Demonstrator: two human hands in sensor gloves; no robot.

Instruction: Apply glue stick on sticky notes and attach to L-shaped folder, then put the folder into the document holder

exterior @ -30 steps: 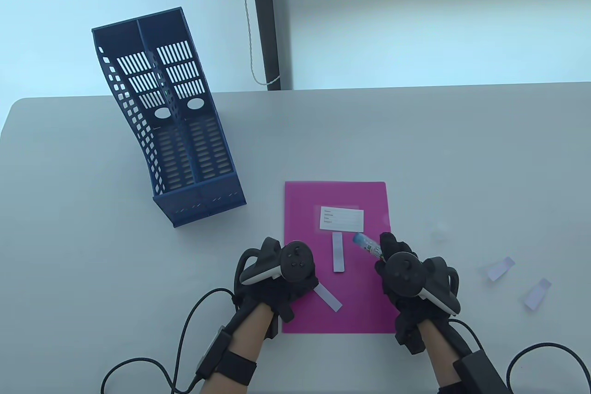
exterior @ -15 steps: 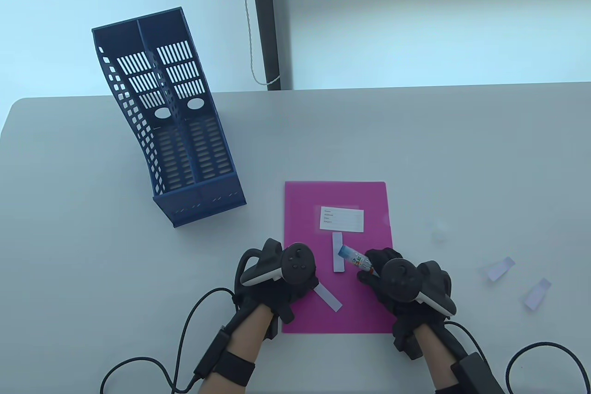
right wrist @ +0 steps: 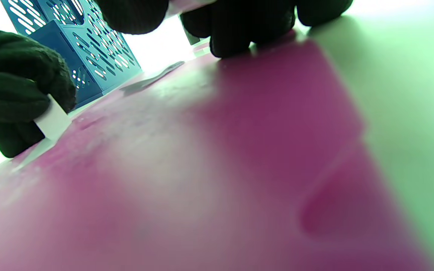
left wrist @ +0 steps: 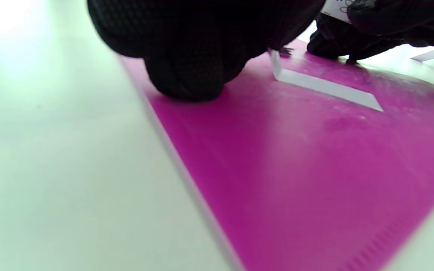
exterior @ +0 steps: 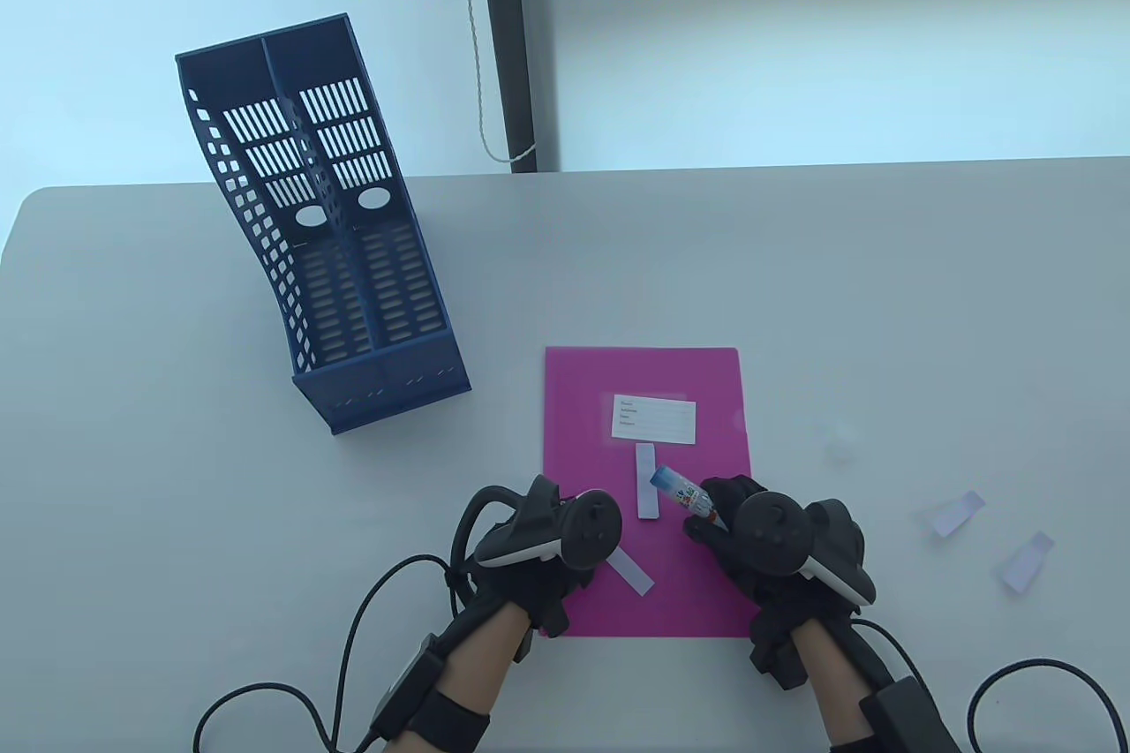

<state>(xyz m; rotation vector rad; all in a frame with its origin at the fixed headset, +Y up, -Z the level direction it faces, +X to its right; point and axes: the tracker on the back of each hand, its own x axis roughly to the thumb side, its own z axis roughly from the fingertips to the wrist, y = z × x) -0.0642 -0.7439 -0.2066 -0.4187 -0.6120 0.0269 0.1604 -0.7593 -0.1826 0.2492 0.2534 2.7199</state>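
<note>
A magenta L-shaped folder lies flat near the table's front edge, with a white label on it. One pale sticky note strip lies upright below the label. A second strip lies slanted at the lower left; my left hand pinches its near end, which curls up off the folder. The same pinch shows in the right wrist view. My right hand grips a glue stick, whose tip points at the upright strip. The blue document holder stands at the back left.
Two more pale strips lie on the table right of the folder. A small translucent cap sits beyond them. Glove cables trail off the front edge on both sides.
My right hand moved left and nearer with the glue stick, bringing its tip beside the upright strip. My left hand shifted right onto the slanted strip's end.
</note>
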